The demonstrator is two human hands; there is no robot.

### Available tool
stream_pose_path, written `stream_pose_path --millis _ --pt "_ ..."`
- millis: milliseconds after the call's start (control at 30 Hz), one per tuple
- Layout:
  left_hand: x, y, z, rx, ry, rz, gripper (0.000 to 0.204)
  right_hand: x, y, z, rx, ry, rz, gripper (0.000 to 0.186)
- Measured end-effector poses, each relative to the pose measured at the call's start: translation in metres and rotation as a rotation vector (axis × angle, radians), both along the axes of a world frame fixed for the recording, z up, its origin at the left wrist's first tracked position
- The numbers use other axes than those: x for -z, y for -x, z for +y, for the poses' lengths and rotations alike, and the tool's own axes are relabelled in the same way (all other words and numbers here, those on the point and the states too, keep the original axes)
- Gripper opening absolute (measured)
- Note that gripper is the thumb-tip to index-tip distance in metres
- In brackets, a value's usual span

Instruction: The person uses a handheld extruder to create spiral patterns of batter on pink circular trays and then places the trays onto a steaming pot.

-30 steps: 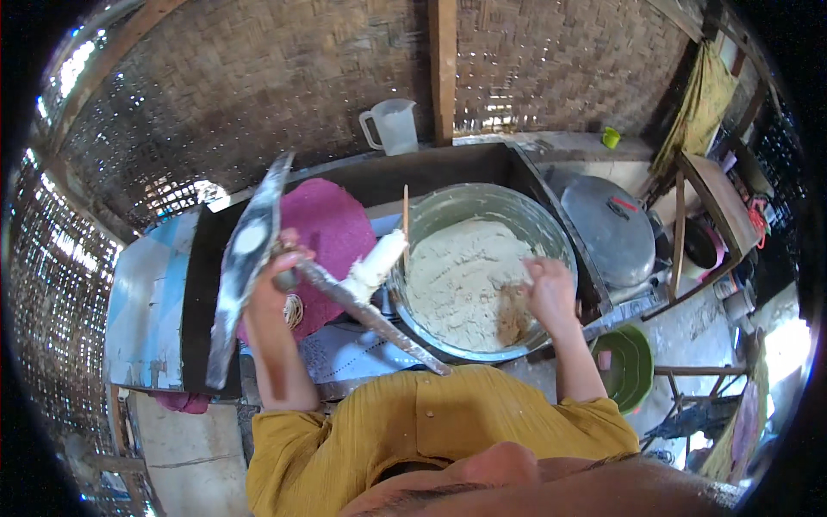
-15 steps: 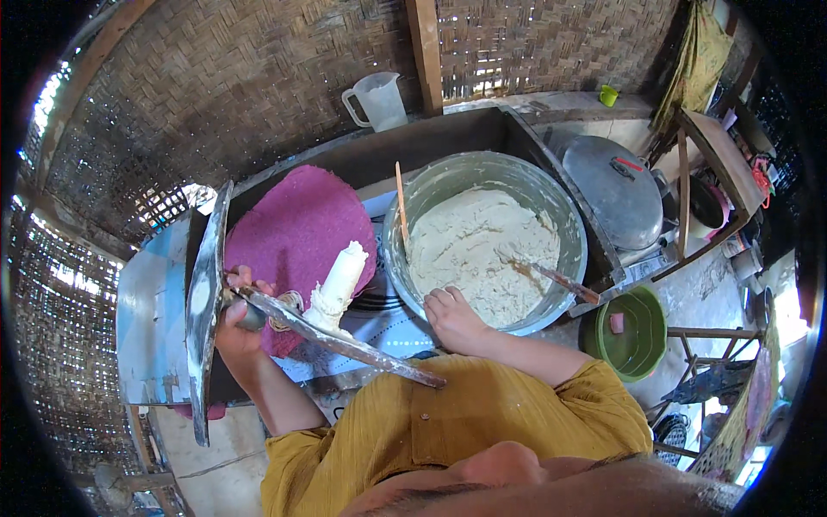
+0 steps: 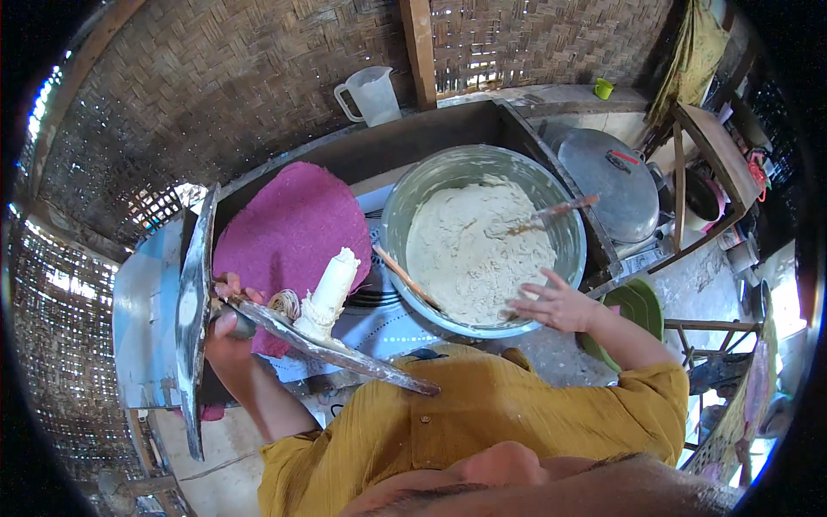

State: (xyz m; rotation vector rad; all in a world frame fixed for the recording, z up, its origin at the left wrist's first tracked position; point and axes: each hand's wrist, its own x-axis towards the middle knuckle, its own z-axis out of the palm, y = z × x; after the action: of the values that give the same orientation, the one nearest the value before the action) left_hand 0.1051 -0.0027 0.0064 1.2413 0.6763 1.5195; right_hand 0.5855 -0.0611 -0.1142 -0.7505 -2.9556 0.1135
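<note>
Curled in the left hand (image 3: 226, 334), fingers closed about the joint: a white-smeared implement of two long dark wooden boards (image 3: 349, 353). Set at nine o'clock of that hand, one board; running off toward four o'clock as far as the mustard-yellow cloth shirt (image 3: 482, 388), the other. Standing on this second board, at two o'clock from the hand: a white paste-coated cylinder (image 3: 333, 284), core impossible to tell.

Spread wide and holding nothing visible: the right hand (image 3: 556, 304), at four o'clock of a large round grey-green basin (image 3: 469, 165), by its near rim. Cannot tell contact between fingertips and the lumpy white dough (image 3: 474, 246) inside. Leaning out of the dough at two o'clock: a reddish-brown wooden stick (image 3: 564, 208). Slanting along the rim at eight o'clock: a slim orange-brown wooden stick (image 3: 405, 276).

Farther out from the basin: at nine, a rounded purple cloth (image 3: 293, 211), with a coil of thin pale bands (image 3: 284, 303) near its lower edge; at eleven, a translucent plastic jug (image 3: 376, 96); at two, a silver lidded metal pot (image 3: 607, 185); at four, a green plastic tub (image 3: 644, 302), partly behind the right forearm.

Apparently midway through working dough between basin and implement. Probably called for next: a steady left grip and a right-hand scoop, clear of both sticks.
</note>
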Motion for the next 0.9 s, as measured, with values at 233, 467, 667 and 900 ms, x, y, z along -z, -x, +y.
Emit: stream_pose_path --millis 233,467,667,900 --pt "-0.009 -0.011 -0.004 0.083 -0.009 -0.083 0.041 -0.033 -0.003 -0.023 0.608 0.029 -0.278 0.083" --pt "-0.025 -0.092 0.037 0.306 -0.305 -0.409 0.034 -0.083 0.101 0.023 0.163 1.305 1.065 0.100" --pt "-0.019 -0.118 0.043 0.706 -0.527 -0.236 0.049 -0.073 0.188 0.029 -0.893 2.641 1.241 0.082" --pt "0.008 -0.041 -0.006 0.219 -0.061 0.461 0.089 -0.082 0.158 0.052 -0.472 1.962 1.575 0.062"
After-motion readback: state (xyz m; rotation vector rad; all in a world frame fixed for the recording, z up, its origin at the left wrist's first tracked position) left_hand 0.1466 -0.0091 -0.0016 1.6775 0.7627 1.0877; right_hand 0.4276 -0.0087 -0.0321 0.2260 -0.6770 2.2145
